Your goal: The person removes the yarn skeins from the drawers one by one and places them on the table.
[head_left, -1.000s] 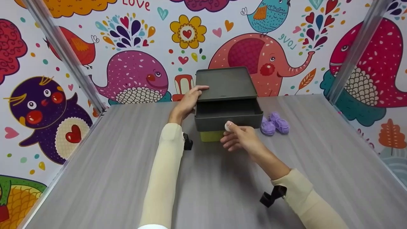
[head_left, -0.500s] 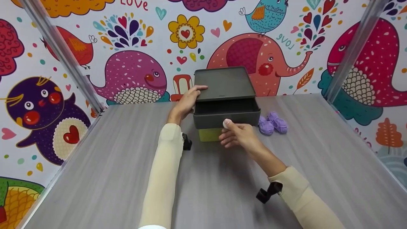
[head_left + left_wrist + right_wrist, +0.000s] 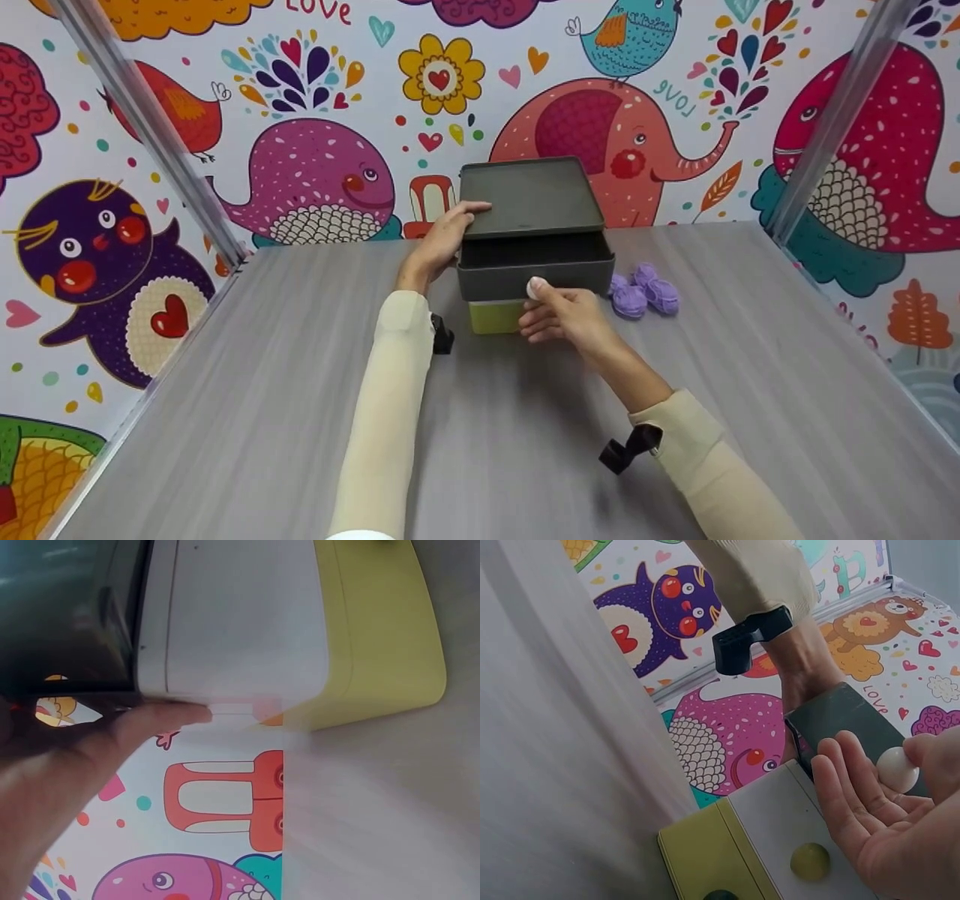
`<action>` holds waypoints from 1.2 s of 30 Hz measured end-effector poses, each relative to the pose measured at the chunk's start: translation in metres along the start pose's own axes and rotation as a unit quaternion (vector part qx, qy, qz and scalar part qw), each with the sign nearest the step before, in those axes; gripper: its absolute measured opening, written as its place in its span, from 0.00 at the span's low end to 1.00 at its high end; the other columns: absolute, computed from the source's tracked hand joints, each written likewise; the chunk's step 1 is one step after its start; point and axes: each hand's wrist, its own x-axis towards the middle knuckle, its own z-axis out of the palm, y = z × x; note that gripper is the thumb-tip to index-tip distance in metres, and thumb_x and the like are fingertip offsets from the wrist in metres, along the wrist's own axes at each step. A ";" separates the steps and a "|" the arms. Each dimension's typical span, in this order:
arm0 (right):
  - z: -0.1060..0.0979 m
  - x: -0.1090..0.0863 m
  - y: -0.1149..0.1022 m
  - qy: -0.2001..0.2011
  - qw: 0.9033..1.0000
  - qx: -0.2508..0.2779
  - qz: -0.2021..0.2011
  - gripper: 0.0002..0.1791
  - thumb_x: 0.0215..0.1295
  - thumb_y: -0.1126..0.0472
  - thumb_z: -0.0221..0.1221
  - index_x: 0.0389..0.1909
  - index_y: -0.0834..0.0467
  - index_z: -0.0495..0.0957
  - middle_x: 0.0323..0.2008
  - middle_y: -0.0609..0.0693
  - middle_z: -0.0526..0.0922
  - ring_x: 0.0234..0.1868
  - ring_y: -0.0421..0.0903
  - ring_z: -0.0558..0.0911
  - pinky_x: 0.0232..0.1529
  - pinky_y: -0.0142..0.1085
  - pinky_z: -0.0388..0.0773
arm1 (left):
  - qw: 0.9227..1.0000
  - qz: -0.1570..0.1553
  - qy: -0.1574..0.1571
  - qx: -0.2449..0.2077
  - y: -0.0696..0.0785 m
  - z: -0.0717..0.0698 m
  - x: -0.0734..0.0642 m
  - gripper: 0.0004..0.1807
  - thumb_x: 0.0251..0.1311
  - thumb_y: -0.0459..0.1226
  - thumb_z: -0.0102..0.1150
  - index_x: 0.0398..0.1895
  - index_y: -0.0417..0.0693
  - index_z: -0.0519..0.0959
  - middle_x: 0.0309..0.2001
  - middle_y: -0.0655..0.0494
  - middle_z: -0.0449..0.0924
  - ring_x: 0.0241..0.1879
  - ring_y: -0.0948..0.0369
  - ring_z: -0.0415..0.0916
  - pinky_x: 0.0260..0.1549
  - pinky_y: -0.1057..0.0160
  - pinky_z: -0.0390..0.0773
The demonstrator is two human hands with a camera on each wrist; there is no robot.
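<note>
A small desktop drawer unit (image 3: 532,199) stands at the back of the table, with dark grey, white and yellow tiers. Its dark grey top drawer (image 3: 495,281) is partly pulled out, and the visible part of its inside looks dark. My right hand (image 3: 570,319) pinches the drawer's round white knob (image 3: 898,769) between thumb and finger, the other fingers loosely bent below. My left hand (image 3: 444,238) rests against the unit's left side, one straight finger over the top edge. In the left wrist view a straight digit (image 3: 176,715) lies along the side.
Purple items like small knitted shoes (image 3: 646,292) lie just right of the unit. A patterned wall (image 3: 315,180) stands close behind, with metal posts (image 3: 844,120) at the corners. The white tier has a yellow-green knob (image 3: 810,862).
The top drawer has slid slightly inward, and my right hand has moved back with its knob. The left hand stays in place on the unit.
</note>
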 end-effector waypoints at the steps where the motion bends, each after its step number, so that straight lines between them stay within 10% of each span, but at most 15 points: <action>1: 0.000 0.001 0.000 0.000 1.000 0.005 0.000 0.28 0.73 0.47 0.56 0.43 0.74 0.78 0.24 0.50 0.87 0.26 0.45 0.87 0.32 0.38 0.86 | 1.000 0.000 0.001 0.000 0.000 0.000 0.000 0.24 0.80 0.41 0.29 0.70 0.59 0.69 0.67 0.45 0.68 0.54 0.51 0.78 0.51 0.50 0.82; 12: -0.002 0.017 0.000 0.032 0.999 0.000 0.014 0.27 0.71 0.43 0.58 0.42 0.68 0.80 0.26 0.50 0.87 0.27 0.44 0.87 0.37 0.41 0.87 | 1.000 -0.001 0.007 0.007 -0.001 0.003 0.000 0.24 0.80 0.41 0.29 0.70 0.58 0.70 0.64 0.45 0.68 0.48 0.55 0.76 0.42 0.61 0.80; 36: -0.003 0.030 -0.010 0.030 0.999 -0.034 0.027 0.31 0.72 0.41 0.55 0.47 0.70 0.80 0.30 0.52 0.89 0.32 0.45 0.89 0.38 0.39 0.87 | 0.999 -0.033 -0.011 -0.003 0.003 -0.002 0.001 0.23 0.79 0.42 0.30 0.70 0.64 0.69 0.67 0.48 0.67 0.53 0.52 0.75 0.52 0.48 0.79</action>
